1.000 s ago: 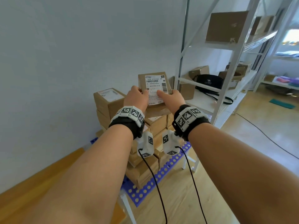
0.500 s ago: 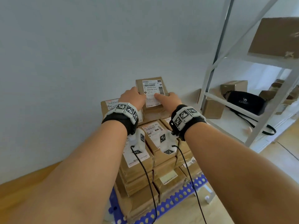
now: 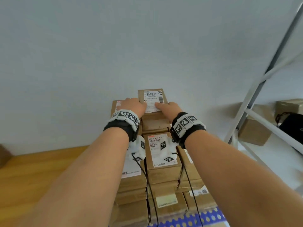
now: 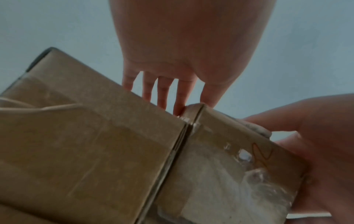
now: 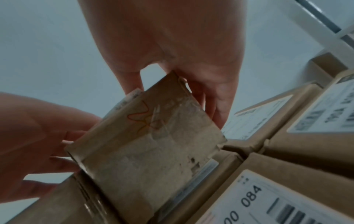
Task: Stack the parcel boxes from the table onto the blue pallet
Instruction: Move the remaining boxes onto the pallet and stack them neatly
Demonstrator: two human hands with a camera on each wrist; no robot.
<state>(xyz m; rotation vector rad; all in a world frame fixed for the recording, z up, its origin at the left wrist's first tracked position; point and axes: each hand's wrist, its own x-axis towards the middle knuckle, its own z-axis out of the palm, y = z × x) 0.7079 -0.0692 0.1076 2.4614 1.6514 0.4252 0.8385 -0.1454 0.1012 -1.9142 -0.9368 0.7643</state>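
Blue pallet (image 3: 208,217): perforated, at the near bottom edge, bearing the stack.

Stacked boxes (image 3: 164,171): brown cardboard parcels in several tiers on the pallet, many with white shipping labels; front column topped by a box with a printed barcode label.

Wooden counter (image 3: 41,169): to the left of the stack, along the wall.

Left hand (image 3: 133,106): beyond the front column, at the left side of the parcel box, fingers (image 4: 162,94) pointing down between it and the neighbouring box, gripping its side.

Right hand (image 3: 169,108): at the right side of the same box, thumb on the top label, fingers (image 5: 220,106) curled round the far face, gripping it.

Parcel box (image 3: 153,102): small, brown, label up, held between both hands at the top rear of the stack, just beside a labelled box on its left; whether it rests fully on the box beneath cannot be told.

Metal shelving (image 3: 255,99): white, right of the stack, holding further cartons and a black bag (image 3: 293,126).

Wall (image 3: 147,46): pale, plain, behind everything.
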